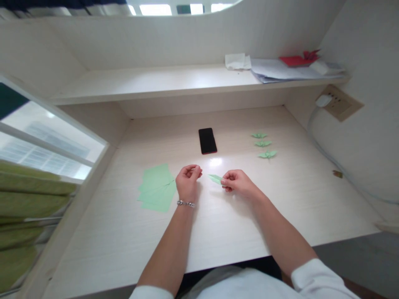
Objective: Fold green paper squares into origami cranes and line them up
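A small folded piece of green paper (215, 179) is pinched in my right hand (234, 181), its pointed end toward the left. My left hand (188, 176) is just left of that paper, not touching it, with its fingers curled and fingertips together; whether anything is between them is too small to tell. Beside my left wrist, several green paper sheets (157, 189) lie fanned out on the desk (218, 232). At the right, three folded green paper cranes (262, 144) sit in a column.
A black phone (207, 140) lies beyond my hands. The shelf (149, 85) above holds white papers (280, 69), a folded tissue (237, 62) and a red paper item (297, 61). A cable (327, 155) hangs from the socket (342, 104) at the right wall.
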